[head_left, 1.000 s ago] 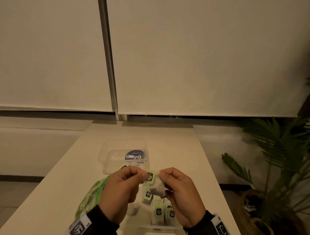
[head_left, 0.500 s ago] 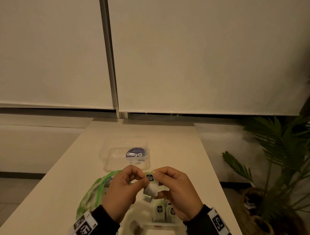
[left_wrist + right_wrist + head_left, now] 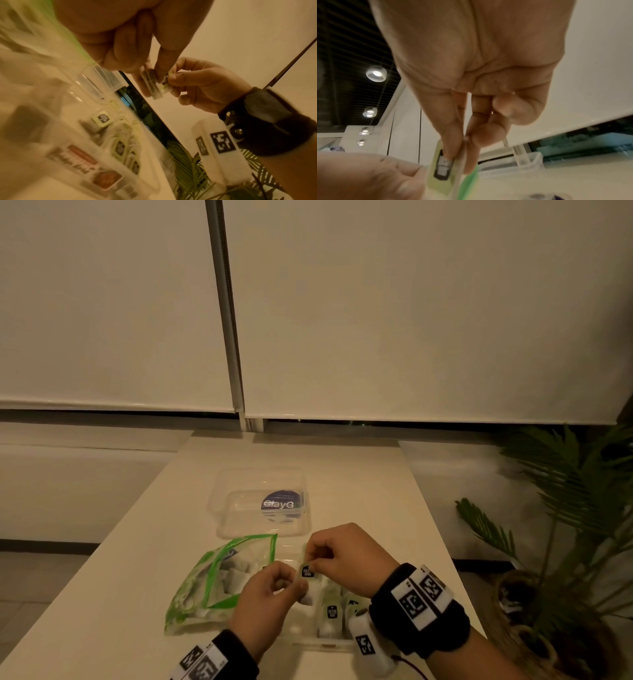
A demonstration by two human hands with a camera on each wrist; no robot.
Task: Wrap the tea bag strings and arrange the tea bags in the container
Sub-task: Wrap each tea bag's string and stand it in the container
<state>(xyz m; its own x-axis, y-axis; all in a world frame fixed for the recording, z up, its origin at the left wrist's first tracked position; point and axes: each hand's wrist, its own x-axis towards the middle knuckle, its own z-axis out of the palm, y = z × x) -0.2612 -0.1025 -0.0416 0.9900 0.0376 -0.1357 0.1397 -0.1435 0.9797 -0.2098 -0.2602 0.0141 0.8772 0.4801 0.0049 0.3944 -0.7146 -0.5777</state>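
Both hands, left hand [image 3: 265, 602] and right hand [image 3: 342, 556], are pinched on one tea bag [image 3: 307, 583] and its tag [image 3: 307, 571] above the clear container [image 3: 322, 642]; if tension were lost, the string could be unwound.

All three pictures are dim and carry a warm yellow-brown cast. In the head view the pale blinds [image 3: 411, 302] are evenly lit without glare, while the plant [image 3: 565, 508] at three o'clock sinks into shadow and the frame darkens toward its corners. The straight window post [image 3: 229, 320] leans, bent by the wide lens. The left wrist view is smeared: the bag [image 3: 34, 33] at ten o'clock and the label [image 3: 89, 166] at seven o'clock are blurred. In the right wrist view, round ceiling lamps [image 3: 376, 73] at nine o'clock glare white against a dark ceiling; the palm [image 3: 479, 54] is soft, close to the lens.
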